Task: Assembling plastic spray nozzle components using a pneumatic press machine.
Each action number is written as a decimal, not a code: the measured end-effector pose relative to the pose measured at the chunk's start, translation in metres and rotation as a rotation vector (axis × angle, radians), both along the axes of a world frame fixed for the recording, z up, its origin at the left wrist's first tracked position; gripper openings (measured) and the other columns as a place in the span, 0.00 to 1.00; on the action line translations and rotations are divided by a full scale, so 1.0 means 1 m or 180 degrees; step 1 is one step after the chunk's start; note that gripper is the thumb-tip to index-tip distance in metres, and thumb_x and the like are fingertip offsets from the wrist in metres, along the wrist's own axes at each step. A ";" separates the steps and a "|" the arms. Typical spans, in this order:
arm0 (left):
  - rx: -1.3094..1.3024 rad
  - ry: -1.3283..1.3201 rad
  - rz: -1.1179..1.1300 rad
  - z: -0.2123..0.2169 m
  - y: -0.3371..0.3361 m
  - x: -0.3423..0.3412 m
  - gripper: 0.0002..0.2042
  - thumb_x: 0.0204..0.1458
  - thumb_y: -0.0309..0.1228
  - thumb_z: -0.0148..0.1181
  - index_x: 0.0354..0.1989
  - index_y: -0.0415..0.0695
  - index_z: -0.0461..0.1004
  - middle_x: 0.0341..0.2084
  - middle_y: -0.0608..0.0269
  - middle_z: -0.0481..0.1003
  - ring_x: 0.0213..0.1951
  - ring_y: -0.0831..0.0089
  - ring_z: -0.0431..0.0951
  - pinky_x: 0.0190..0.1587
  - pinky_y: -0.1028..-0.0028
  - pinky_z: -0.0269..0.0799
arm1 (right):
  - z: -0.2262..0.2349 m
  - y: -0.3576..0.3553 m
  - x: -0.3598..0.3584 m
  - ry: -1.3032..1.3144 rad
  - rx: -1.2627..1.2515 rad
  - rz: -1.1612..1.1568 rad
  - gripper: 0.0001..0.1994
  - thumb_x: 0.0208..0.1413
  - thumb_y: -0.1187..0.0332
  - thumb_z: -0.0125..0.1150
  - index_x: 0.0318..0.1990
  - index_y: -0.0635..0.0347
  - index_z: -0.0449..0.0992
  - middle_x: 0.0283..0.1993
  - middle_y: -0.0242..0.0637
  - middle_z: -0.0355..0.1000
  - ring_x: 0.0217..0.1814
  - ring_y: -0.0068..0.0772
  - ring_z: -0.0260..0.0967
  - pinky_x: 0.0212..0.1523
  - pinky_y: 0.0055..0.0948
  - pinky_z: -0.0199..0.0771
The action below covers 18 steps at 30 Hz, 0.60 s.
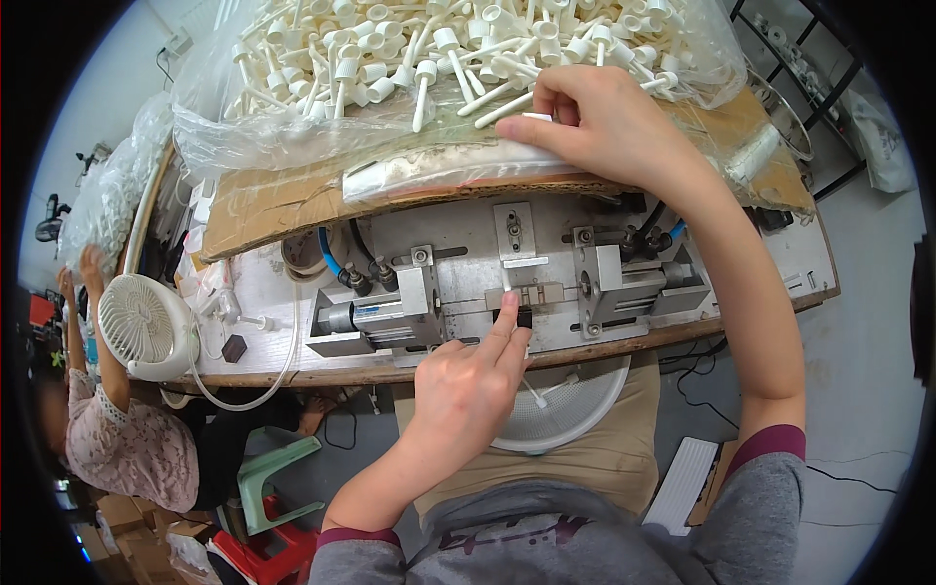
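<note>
Stem (pixel 506 279) at jig (pixel 551 292), long axis pointing away from you. Your left hand (pixel 468 382) nearer: index extended to stem's near end; can't tell whether gripping. Your right hand (pixel 606 125) beyond jig, pinching white part (pixel 537 116).

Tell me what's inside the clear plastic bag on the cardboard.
Inside the clear plastic bag is a heap of cream-white pieces, many with a round cap and thin stem. Lower layers are buried under the top ones; the right hand hides part of the front.
</note>
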<state>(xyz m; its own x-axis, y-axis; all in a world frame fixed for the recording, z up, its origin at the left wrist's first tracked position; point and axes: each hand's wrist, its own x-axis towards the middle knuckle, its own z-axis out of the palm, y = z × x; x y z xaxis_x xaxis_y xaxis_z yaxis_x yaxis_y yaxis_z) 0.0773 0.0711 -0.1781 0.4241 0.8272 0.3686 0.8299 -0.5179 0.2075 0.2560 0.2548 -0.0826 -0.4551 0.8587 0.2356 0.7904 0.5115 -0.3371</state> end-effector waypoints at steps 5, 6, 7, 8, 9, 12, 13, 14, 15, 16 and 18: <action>0.0025 0.0073 -0.0021 0.001 0.001 -0.003 0.14 0.44 0.33 0.73 0.40 0.46 0.82 0.51 0.56 0.80 0.17 0.69 0.74 0.24 0.75 0.71 | -0.004 -0.025 0.006 0.1049 0.0532 0.0282 0.15 0.47 0.59 0.70 0.29 0.64 0.78 0.25 0.43 0.74 0.29 0.39 0.74 0.34 0.37 0.74; -0.0108 -0.0043 -0.0105 0.006 0.001 -0.005 0.14 0.44 0.33 0.73 0.40 0.46 0.82 0.49 0.56 0.81 0.17 0.69 0.75 0.24 0.74 0.72 | -0.003 -0.038 0.008 0.1223 0.0593 0.0232 0.15 0.47 0.60 0.70 0.29 0.65 0.78 0.26 0.43 0.74 0.30 0.39 0.74 0.34 0.36 0.74; -0.0242 -0.0165 -0.0199 0.013 0.004 -0.008 0.15 0.44 0.34 0.73 0.41 0.45 0.82 0.48 0.57 0.81 0.18 0.69 0.75 0.25 0.74 0.72 | -0.007 -0.048 0.013 0.1206 0.0910 0.0417 0.09 0.48 0.68 0.68 0.33 0.63 0.78 0.30 0.42 0.75 0.31 0.37 0.74 0.34 0.33 0.75; -0.0376 -0.0286 -0.0295 0.021 0.008 -0.012 0.15 0.45 0.34 0.73 0.42 0.45 0.82 0.46 0.58 0.82 0.18 0.69 0.75 0.25 0.74 0.73 | -0.012 -0.062 0.017 0.1275 0.0979 0.0412 0.08 0.48 0.71 0.68 0.36 0.63 0.79 0.34 0.40 0.76 0.34 0.34 0.74 0.35 0.31 0.75; -0.0466 -0.0565 -0.0282 0.029 0.013 -0.017 0.15 0.45 0.33 0.73 0.43 0.45 0.82 0.41 0.59 0.82 0.19 0.70 0.76 0.26 0.74 0.73 | -0.020 -0.078 0.019 0.1358 0.1026 0.0431 0.09 0.48 0.75 0.69 0.38 0.63 0.79 0.38 0.38 0.76 0.37 0.30 0.74 0.36 0.30 0.76; 0.0128 -0.1448 -0.0356 0.058 0.052 -0.021 0.12 0.49 0.27 0.71 0.44 0.42 0.82 0.28 0.64 0.82 0.23 0.78 0.77 0.27 0.79 0.71 | -0.039 -0.125 0.018 0.1244 0.1295 0.0506 0.14 0.48 0.80 0.66 0.44 0.65 0.78 0.47 0.43 0.75 0.42 0.40 0.77 0.44 0.32 0.78; 0.0566 -0.1541 -0.0356 0.062 0.072 -0.021 0.10 0.49 0.25 0.70 0.41 0.43 0.83 0.29 0.65 0.82 0.25 0.80 0.77 0.28 0.80 0.71 | -0.045 -0.138 0.018 0.1091 0.1441 0.0595 0.15 0.47 0.80 0.65 0.45 0.66 0.77 0.51 0.47 0.74 0.44 0.46 0.77 0.47 0.33 0.78; 0.0742 -0.1334 -0.0145 0.077 0.086 -0.016 0.09 0.49 0.26 0.71 0.39 0.43 0.83 0.31 0.65 0.82 0.27 0.80 0.78 0.29 0.80 0.71 | -0.057 -0.150 0.016 0.1059 0.1220 0.0576 0.14 0.47 0.80 0.65 0.45 0.67 0.77 0.53 0.48 0.74 0.44 0.45 0.77 0.46 0.32 0.78; 0.0991 -0.1259 -0.0402 0.079 0.110 -0.015 0.08 0.49 0.25 0.71 0.38 0.43 0.83 0.31 0.65 0.82 0.28 0.80 0.78 0.29 0.81 0.71 | -0.071 -0.162 0.012 0.1040 0.1022 0.0604 0.14 0.48 0.79 0.65 0.44 0.68 0.77 0.54 0.49 0.73 0.44 0.44 0.77 0.45 0.32 0.78; 0.1045 -0.1190 -0.0414 0.081 0.125 -0.009 0.09 0.48 0.25 0.71 0.39 0.42 0.83 0.30 0.66 0.81 0.30 0.80 0.79 0.30 0.81 0.72 | -0.083 -0.171 0.008 0.1017 0.0806 0.0615 0.13 0.48 0.78 0.64 0.43 0.68 0.76 0.56 0.50 0.73 0.44 0.43 0.78 0.45 0.31 0.78; 0.0953 -0.0996 -0.0344 0.084 0.151 0.010 0.10 0.50 0.28 0.69 0.38 0.37 0.81 0.31 0.58 0.80 0.34 0.70 0.81 0.36 0.74 0.75 | -0.091 -0.181 0.001 0.0614 0.0815 0.0601 0.11 0.49 0.75 0.63 0.41 0.68 0.76 0.58 0.51 0.73 0.39 0.36 0.78 0.39 0.28 0.77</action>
<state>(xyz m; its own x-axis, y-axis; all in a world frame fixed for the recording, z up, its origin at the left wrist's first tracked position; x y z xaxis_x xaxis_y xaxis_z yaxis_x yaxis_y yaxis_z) 0.0875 0.2217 -0.0940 0.3322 0.6217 0.7093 0.6888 -0.6736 0.2678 0.2575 0.0742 -0.1741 -0.5262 0.6659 0.5289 0.6086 0.7293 -0.3127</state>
